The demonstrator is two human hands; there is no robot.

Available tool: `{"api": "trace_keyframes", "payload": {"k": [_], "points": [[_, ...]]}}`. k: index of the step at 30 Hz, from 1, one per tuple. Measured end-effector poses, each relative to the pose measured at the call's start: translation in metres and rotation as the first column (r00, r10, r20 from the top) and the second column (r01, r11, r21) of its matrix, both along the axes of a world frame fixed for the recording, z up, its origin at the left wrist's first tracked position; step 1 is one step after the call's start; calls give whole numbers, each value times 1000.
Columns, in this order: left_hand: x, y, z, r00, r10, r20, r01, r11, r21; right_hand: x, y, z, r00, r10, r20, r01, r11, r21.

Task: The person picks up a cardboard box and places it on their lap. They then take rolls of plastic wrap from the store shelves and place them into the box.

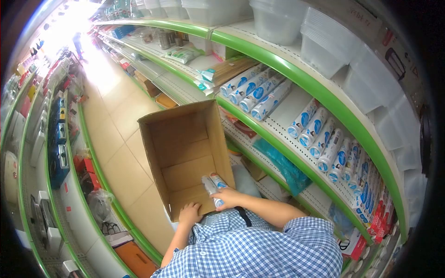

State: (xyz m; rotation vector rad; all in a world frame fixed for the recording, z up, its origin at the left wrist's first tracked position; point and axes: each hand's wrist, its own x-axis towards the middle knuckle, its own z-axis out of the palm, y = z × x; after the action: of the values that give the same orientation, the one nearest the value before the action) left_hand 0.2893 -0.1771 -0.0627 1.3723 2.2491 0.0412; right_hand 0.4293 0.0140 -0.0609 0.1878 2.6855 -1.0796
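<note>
An open cardboard box (185,153) stands in front of my body, its mouth turned up toward me. My left hand (190,214) is closed over the box's near rim, fingers bent inside the edge. Down in the near right corner of the box, my right hand (226,198) is closed around white-and-blue tube-shaped packs (218,180); two show, side by side. The palm and fingers cover their lower ends. The rest of the box's visible inside is bare brown cardboard.
On my right, a green-edged shelf (282,134) carries rows of similar white-and-blue tube packs (308,123). Stacked clear plastic tubs (324,41) fill the shelf above. A teal plastic bag (282,164) hangs below. Stocked shelves (60,139) line the left, beyond the tiled aisle (111,125).
</note>
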Motion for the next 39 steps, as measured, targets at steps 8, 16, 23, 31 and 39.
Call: {"api": "trace_keyframes", "payload": {"k": [8,16,23,31,39], "points": [[-1,2,4,1000,-12,20,13,999,-41,33,33,67,920,-392,-12,277,672,-687],[-12,1,8,980,-88,180,91,996,-9,98,76,137,670,-741,-34,146,177,-973],[-32,26,39,671,64,739,-167,984,66,131,103,185,256,-905,-339,209,395,-895],[48,55,103,268,-690,672,293,723,626,141,122,195,-97,-777,-622,360,555,-750],[88,66,61,-156,-711,685,253,642,724,122,159,213,101,-704,-703,928,322,-189]]}}
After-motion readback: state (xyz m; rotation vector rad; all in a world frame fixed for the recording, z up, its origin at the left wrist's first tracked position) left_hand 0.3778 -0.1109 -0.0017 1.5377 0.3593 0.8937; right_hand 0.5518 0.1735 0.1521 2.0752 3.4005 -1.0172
